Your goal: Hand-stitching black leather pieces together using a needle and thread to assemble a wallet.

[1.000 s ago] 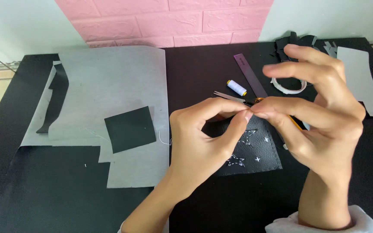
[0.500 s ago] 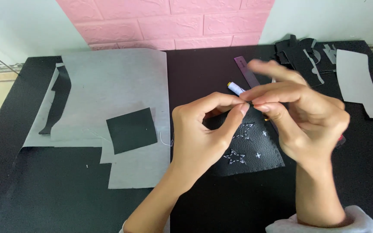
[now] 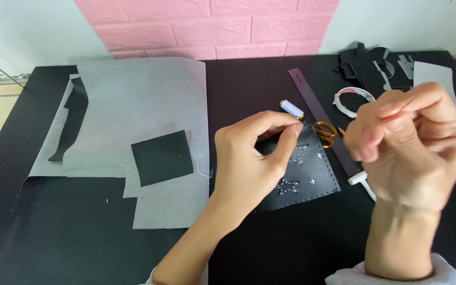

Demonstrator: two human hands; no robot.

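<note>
- Two bare forearms enter from the bottom edge of the frame, one at lower centre, one at lower right.
- The left hand [image 3: 252,158], at centre frame, wears no glove, ring or watch; its nails are short and unpainted.
- The right hand [image 3: 410,145], at right of frame, is likewise bare, with no jewellery visible; it looks slightly blurred.
- A white or very pale sleeve cuff, soft and bunched, shows at the right wrist along the bottom right edge.
- A sliver of pale sleeve shows at the left arm, bottom centre.
</note>
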